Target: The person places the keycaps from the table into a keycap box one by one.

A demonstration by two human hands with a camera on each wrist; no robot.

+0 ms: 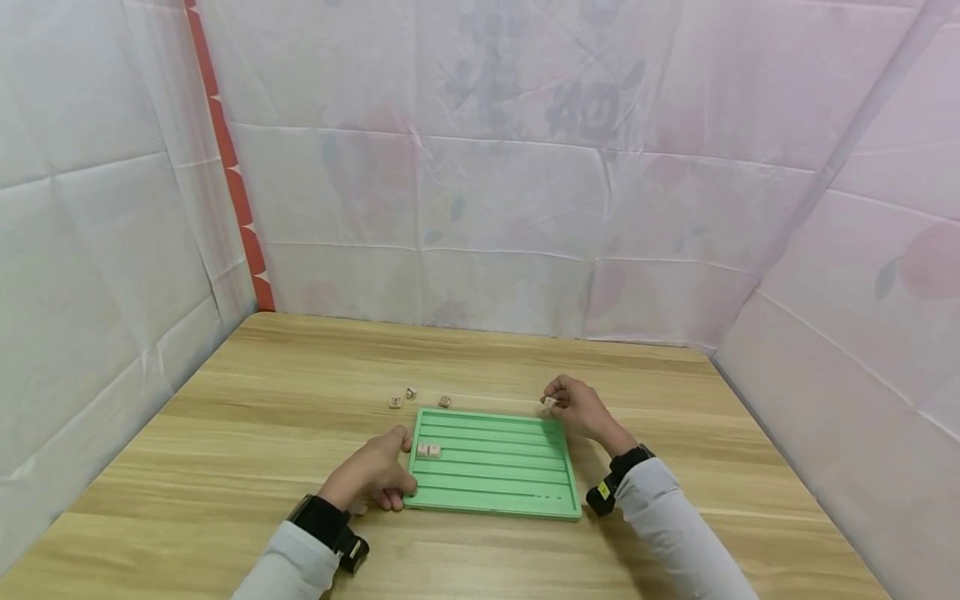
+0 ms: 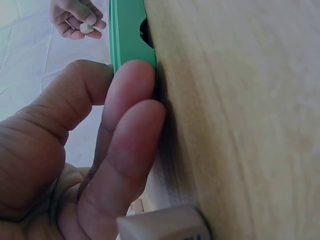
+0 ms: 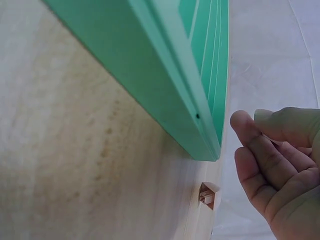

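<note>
Fingers of my R hand (image 1: 581,408) nearly closed, pinching sm. block (image 1: 550,402); my L hand (image 1: 373,469) grips green tray (image 1: 502,458). Loose pinch cd drop it; L tug might jog tray's 2 tiles (image 1: 434,451).

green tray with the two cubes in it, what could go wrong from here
The right hand holds a small cube at its fingertips by the far right corner of the green tray, so it might slip and drop. The left hand grips the tray's left edge; a tug there could shift the two cubes inside. The loose block beside that hand may get knocked.
</note>
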